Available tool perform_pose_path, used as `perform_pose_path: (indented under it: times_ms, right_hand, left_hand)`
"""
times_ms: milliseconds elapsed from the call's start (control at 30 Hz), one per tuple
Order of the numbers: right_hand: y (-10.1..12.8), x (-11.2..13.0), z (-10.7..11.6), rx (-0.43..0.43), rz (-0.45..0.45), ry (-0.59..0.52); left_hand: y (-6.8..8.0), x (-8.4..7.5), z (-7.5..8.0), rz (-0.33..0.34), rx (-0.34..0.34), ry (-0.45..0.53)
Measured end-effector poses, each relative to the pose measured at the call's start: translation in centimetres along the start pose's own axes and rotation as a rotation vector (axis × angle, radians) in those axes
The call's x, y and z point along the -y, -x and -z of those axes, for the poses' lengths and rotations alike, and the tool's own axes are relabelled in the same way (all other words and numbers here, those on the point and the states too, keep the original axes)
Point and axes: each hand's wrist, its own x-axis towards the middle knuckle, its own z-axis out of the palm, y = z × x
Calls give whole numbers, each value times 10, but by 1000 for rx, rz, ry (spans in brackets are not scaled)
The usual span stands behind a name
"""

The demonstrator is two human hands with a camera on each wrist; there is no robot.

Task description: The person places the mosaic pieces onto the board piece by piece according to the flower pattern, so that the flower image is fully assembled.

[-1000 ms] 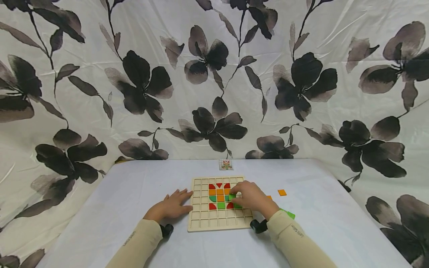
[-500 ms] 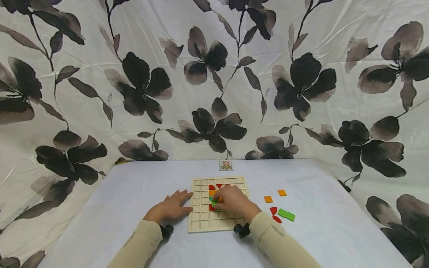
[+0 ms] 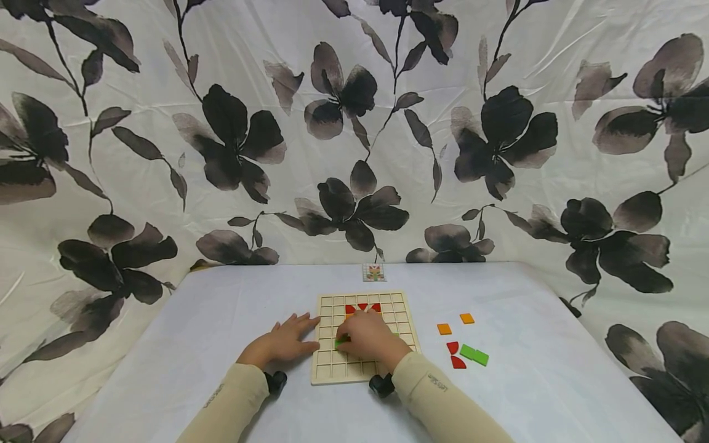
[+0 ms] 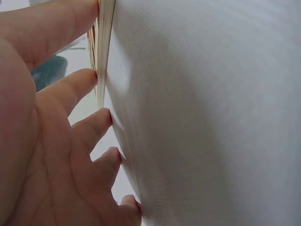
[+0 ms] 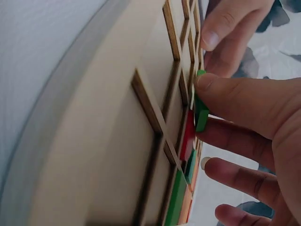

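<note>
A wooden grid board (image 3: pixel 333 371) lies on the white table. My left hand (image 3: pixel 282 342) rests beside its left edge, fingers spread; in the left wrist view the thumb and index fingertip (image 4: pixel 89 77) are right at the board's side. Between thumb and index finger, my right hand (image 3: pixel 370 337) pinches a green tile (image 5: pixel 202 110) over the left part of the grid. The right wrist view shows a red tile (image 5: pixel 187 136) and a second green tile (image 5: pixel 175 197) set in the grid cells just beside it. Red tiles (image 3: pixel 376 307) show above my right hand, which hides much of the pattern.
To the right of the board lie loose orange tiles (image 3: pixel 444 329), red quarter-round tiles (image 3: pixel 458 362) and green tiles (image 3: pixel 474 355). A small pattern card (image 3: pixel 373 272) lies at the table's far edge, before a floral curtain (image 3: pixel 354 154).
My right hand has moved left across the board with the green tile, from the right side of the pattern to its left. The left hand has stayed at the board's edge.
</note>
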Motion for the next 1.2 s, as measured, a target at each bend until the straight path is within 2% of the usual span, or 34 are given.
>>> perform_pose_path:
  times_ms: [433, 667, 833, 1200]
  right_hand:
    - [-6, 2, -3, -38, 6, -13]
    - [0, -3, -2, -11, 30, -60]
    - [10, -12, 2, -21, 47, -82]
    - [35, -43, 21, -22, -61, -117]
  left_hand:
    - [5, -4, 5, -27, 2, 29]
    - [3, -4, 2, 1, 5, 15]
    - [3, -4, 0, -2, 1, 8]
    - [6, -7, 2, 12, -3, -1]
